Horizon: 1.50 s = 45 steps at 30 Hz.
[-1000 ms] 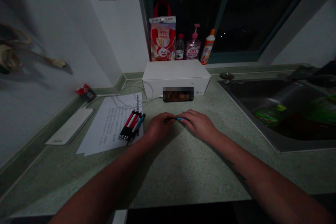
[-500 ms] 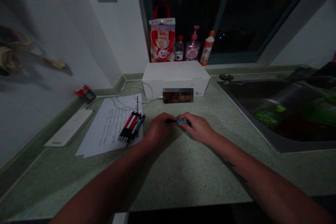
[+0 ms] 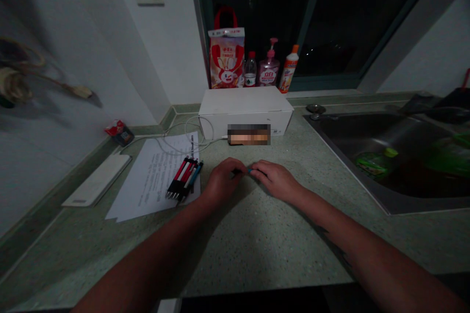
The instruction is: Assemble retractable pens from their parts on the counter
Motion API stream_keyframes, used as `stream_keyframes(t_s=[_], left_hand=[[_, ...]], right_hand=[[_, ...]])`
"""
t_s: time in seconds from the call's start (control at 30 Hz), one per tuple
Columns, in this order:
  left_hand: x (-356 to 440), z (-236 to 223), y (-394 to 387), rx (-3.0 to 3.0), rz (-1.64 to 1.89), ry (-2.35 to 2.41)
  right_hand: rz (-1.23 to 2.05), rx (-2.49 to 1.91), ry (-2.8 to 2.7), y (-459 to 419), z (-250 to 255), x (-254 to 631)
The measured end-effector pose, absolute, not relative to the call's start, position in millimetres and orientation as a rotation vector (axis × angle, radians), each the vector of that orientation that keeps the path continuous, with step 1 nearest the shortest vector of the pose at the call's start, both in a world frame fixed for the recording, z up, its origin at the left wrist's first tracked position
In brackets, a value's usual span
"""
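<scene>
Between my two hands, over the middle of the counter, is a blue and black pen (image 3: 250, 170), mostly hidden by fingers. My left hand (image 3: 225, 181) is closed on its black end. The fingers of my right hand (image 3: 273, 177) pinch the blue part, so only a small bit of blue shows between the hands. Left of my left hand, several pens (image 3: 184, 178) with red, white, blue and black barrels lie side by side on printed paper sheets (image 3: 154, 176).
A white box (image 3: 246, 102) stands behind my hands, with a pixelated object (image 3: 248, 135) leaning at its front and a white cable (image 3: 211, 143) beside it. On the right is a metal sink (image 3: 348, 166). Bottles (image 3: 269, 69) stand behind the box; a white flat case (image 3: 97, 178) lies left.
My right fingers have shifted over the pen and cover more of its blue part. My left hand stays almost in place. The pens on the paper have not moved.
</scene>
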<state>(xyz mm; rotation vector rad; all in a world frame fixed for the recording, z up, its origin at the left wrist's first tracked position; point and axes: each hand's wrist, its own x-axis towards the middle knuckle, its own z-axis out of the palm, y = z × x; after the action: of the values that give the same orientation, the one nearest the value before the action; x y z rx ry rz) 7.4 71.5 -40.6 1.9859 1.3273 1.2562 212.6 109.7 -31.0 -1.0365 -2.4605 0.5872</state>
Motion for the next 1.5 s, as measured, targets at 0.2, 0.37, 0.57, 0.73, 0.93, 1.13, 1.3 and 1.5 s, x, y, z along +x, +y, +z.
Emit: stream_keyframes(t_s=[0.2, 0.37, 0.57, 0.73, 0.93, 1.13, 1.3, 1.5], left_hand=[[7.8, -35.8, 71.0, 1.704, 1.202, 1.550], [5.2, -32.5, 72.0, 1.686, 1.166, 1.547], [4.5, -33.3, 73.0, 1.671, 1.152, 1.560], [4.8, -34.5, 72.6, 1.655, 1.186, 1.549], [5.7, -32.8, 72.4, 1.674, 1.179, 1.546], [6.0, -32.3, 72.4, 1.669, 1.136, 1.540], [7.7, -31.7, 72.2, 1.592, 1.128, 1.559], [7.4, -30.4, 72.3, 1.569, 1.163, 1.575]], right_hand=[[0.512, -1.097, -2.426, 109.3, -27.5, 214.9], [0.450, -1.110, -2.436, 110.5, -26.8, 217.0], [0.433, -1.124, -2.447, 110.1, -26.4, 216.9], [0.419, -1.135, -2.457, 109.4, -24.2, 217.1], [0.418, -1.149, -2.463, 109.9, -24.3, 217.4], [0.424, -1.155, -2.473, 111.2, -25.9, 217.4], [0.424, -1.144, -2.471, 112.0, -28.3, 218.0], [0.418, -1.125, -2.461, 112.4, -30.5, 218.3]])
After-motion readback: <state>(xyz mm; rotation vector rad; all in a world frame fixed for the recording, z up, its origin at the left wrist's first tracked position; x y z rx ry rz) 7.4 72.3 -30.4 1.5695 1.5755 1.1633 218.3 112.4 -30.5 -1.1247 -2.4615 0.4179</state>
